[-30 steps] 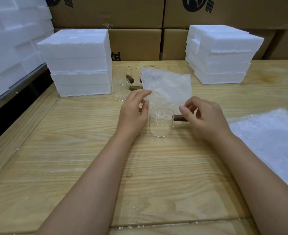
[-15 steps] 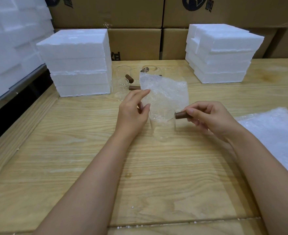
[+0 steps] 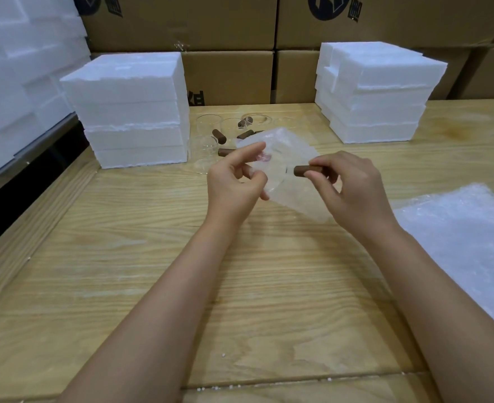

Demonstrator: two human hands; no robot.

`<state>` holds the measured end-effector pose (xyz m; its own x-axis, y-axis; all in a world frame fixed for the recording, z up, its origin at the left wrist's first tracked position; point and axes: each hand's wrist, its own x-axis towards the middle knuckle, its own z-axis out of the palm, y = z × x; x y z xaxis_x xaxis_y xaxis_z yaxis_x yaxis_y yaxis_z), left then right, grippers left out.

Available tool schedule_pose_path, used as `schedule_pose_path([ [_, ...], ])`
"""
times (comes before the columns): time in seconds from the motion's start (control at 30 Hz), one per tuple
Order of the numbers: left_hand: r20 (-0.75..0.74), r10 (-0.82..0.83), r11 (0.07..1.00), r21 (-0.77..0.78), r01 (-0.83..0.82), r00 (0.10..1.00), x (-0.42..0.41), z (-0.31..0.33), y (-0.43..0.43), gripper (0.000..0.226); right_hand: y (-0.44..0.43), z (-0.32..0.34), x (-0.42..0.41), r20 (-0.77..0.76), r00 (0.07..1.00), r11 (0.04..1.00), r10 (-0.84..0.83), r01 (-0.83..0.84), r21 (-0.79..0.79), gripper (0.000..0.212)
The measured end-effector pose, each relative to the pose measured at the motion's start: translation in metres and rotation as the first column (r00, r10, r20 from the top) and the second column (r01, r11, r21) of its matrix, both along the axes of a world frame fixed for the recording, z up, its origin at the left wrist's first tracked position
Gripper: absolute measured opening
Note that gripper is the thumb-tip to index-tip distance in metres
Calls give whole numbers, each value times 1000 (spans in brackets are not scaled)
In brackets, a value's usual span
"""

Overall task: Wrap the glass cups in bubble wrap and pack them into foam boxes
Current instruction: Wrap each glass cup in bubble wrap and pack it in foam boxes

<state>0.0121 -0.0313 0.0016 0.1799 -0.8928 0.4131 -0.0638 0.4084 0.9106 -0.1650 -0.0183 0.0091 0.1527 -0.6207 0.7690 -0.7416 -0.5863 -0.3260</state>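
The left hand [image 3: 234, 184] pinches the bubble wrap [image 3: 298, 196] with curled fingers. The wrap covers the cup [image 3: 280, 177], held above the worktop [image 3: 152, 271]. The right hand [image 3: 353, 184] clamps its fingers on the cup's brown handle [image 3: 301, 171].

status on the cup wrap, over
Left hand pinches bubble wrap sheet. Right hand grips cup handle, glass mostly behind the sheet. Spare cups and foam stacks sit beyond, not in the way.
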Motion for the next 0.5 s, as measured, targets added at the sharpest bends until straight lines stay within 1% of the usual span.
schedule_pose_path([
  [0.07,-87,-132,991,9,133,987,-3,6,3,49,0,-2,3,-85,994,992,-72,63,-107,16],
  [0.13,-185,-289,955,18,297,939,-6,12,5,45,-1,-4,5,-64,993,986,-100,90,-142,15],
  [0.17,-230,-359,926,28,375,904,-7,14,6,42,0,-4,7,-7,996,989,-90,88,-120,13],
  [0.23,-291,-470,862,53,504,834,-8,16,7,36,1,-4,10,197,979,998,-53,57,-13,7],
  [0.27,-302,-516,829,61,556,802,-8,16,8,32,1,-4,10,311,950,999,-38,26,46,5],
  [0.3,-310,-548,803,64,592,777,-8,16,9,27,0,-3,9,417,909,995,-30,-12,99,8],
  [0.33,-318,-555,797,60,601,769,-6,16,9,24,-1,-3,7,502,864,988,-24,-55,143,11],
  [0.37,-326,-530,818,49,573,783,-5,15,9,20,-3,-3,5,559,829,981,-22,-90,172,12],
  [0.4,-328,-466,865,26,501,822,-4,15,8,15,-4,-3,2,590,807,976,-22,-111,188,11],
  [0.43,-321,-363,925,-8,381,875,-2,14,6,8,-5,-3,0,604,796,973,-24,-120,196,10],
  [0.47,-305,-227,974,-51,222,925,1,14,4,4,-6,-3,-2,615,788,971,-24,-127,200,10],
  [0.5,-283,-67,994,-97,41,957,5,13,1,9,-6,-3,-3,628,778,970,-20,-137,202,12],
])
